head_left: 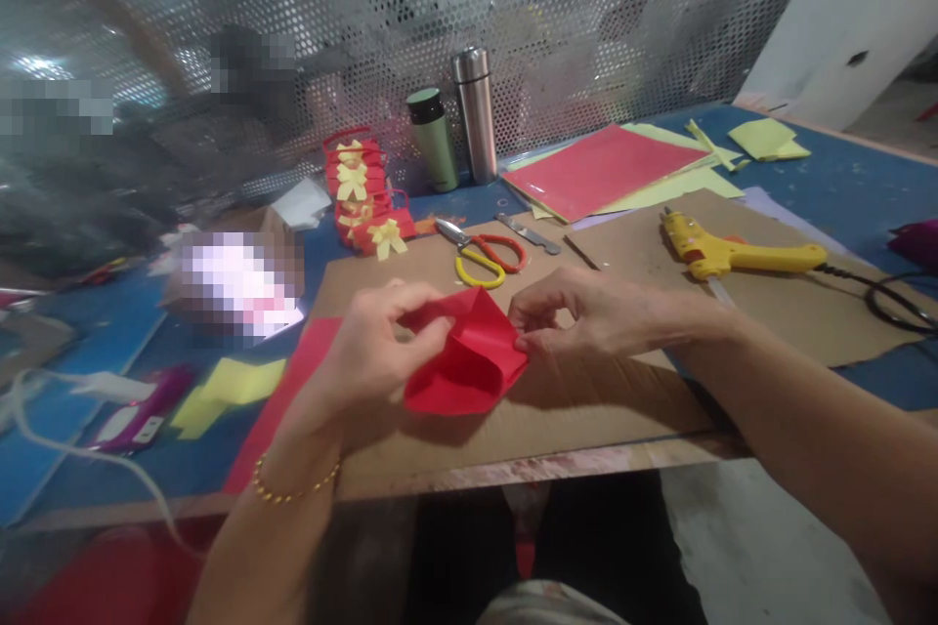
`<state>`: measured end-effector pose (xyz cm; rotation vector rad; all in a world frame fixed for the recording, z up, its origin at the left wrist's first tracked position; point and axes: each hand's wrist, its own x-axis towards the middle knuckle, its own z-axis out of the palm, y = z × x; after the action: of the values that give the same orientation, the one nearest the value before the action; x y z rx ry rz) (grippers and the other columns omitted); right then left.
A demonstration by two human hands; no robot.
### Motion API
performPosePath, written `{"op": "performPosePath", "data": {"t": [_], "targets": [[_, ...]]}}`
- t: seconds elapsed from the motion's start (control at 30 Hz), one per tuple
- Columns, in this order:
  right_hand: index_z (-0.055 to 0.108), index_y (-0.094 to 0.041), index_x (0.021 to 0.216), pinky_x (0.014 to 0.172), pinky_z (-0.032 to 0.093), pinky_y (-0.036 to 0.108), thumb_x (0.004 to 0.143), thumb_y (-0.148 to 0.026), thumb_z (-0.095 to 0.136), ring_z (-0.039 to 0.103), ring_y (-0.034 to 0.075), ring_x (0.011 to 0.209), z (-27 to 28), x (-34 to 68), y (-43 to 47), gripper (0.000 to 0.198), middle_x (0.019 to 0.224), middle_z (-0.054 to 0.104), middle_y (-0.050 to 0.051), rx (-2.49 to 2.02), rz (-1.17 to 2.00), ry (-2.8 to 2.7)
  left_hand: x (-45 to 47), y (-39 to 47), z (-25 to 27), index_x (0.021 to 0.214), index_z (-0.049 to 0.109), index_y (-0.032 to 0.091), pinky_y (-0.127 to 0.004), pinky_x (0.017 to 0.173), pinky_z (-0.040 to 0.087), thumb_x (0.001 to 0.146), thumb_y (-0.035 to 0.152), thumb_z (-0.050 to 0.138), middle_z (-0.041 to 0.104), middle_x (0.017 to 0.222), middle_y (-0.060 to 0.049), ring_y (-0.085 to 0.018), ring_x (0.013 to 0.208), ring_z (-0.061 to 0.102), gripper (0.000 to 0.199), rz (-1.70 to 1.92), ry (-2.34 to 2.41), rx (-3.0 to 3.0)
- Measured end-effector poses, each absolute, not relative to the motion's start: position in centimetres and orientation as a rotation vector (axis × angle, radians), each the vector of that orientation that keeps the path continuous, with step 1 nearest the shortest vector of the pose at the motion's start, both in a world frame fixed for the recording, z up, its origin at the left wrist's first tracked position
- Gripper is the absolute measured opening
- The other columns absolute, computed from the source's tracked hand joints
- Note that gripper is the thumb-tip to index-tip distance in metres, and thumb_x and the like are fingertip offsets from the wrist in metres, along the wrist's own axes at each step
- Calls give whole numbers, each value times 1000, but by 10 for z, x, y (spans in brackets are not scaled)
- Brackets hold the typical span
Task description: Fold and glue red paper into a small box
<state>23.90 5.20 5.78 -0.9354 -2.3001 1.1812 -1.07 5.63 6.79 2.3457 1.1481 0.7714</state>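
A folded red paper box point(469, 366), its opening facing me, is held up over the cardboard sheet point(586, 410). My left hand point(388, 337) is closed on its left side, thumb against the upper edge and the other fingers partly hidden behind. On the right side, my right hand point(557, 312) pinches the paper's edge between thumb and fingertips. Just beyond the box lie scissors point(480, 254) with one red and one yellow handle loop. A yellow glue gun point(733, 249) rests on cardboard to the right of my right hand.
Small red paper baskets with yellow bows point(359, 190) are stacked at the back, beside a green flask point(434, 142) and a steel flask point(476, 117). Red and yellow paper sheets point(608, 166) lie back right. Yellow paper pieces point(231, 391) and a purple device point(147, 410) lie left.
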Motion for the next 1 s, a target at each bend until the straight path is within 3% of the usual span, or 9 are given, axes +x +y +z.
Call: {"op": "performPosePath", "data": {"t": [0.37,0.63,1.0], "targets": [[72,-17,81,62,42,25,86,-28,58,61,14,70,59,247,55,19,74,70,1,-970,1179,-2322,-9,55,68,83,76,18,-21,61,46,89,22,61,71,76,-1,-12,69,59,17,739,1162,2352],[64,-18,68,54,35,23,83,-25,61,50,9,57,51,240,54,17,62,60,-3,-1037,1077,-2323,-9,55,68,79,74,18,-22,62,45,90,23,60,70,75,-1,-12,69,60,18,685,1132,2368],[67,-18,75,57,38,23,82,-23,58,55,10,63,55,245,54,12,68,65,-1,-1002,1147,-2328,-15,57,70,86,76,18,-20,57,42,88,25,62,70,76,0,-10,64,55,16,751,1159,2377]]}}
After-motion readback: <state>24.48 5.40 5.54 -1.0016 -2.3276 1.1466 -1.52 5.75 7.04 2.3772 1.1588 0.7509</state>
